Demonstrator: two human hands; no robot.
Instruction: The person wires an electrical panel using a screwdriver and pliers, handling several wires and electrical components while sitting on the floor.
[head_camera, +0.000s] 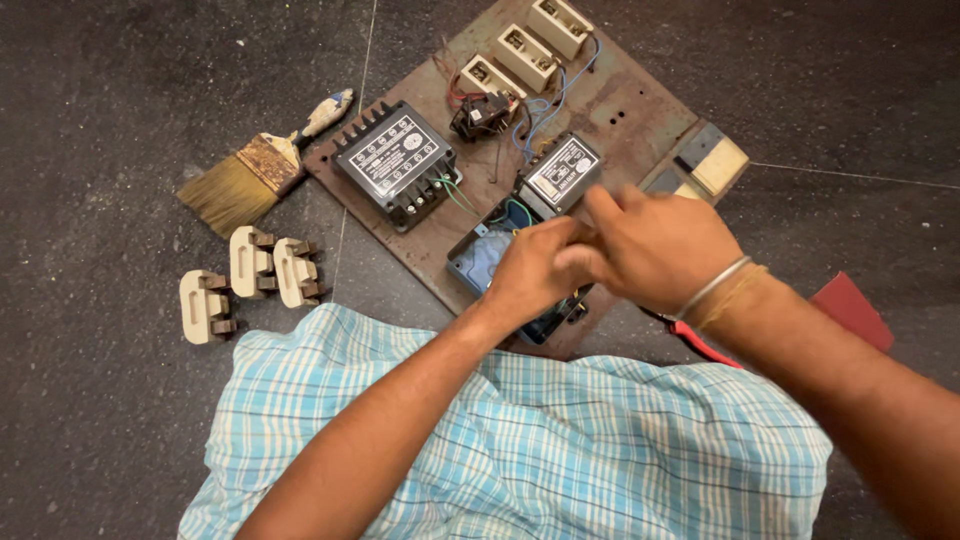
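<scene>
Dark floor (120, 420): rusty board (640, 110), paintbrush (250, 170), fuse carriers (250, 275)

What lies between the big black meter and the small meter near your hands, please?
In the head view, green wires cross the rusty board between the big black meter and the small meter.

An open blue box (478, 258) with wires inside sits at the near edge of a rusty metal board (640, 110) on the floor, its cover apparently off; hands hide most of it.
</scene>
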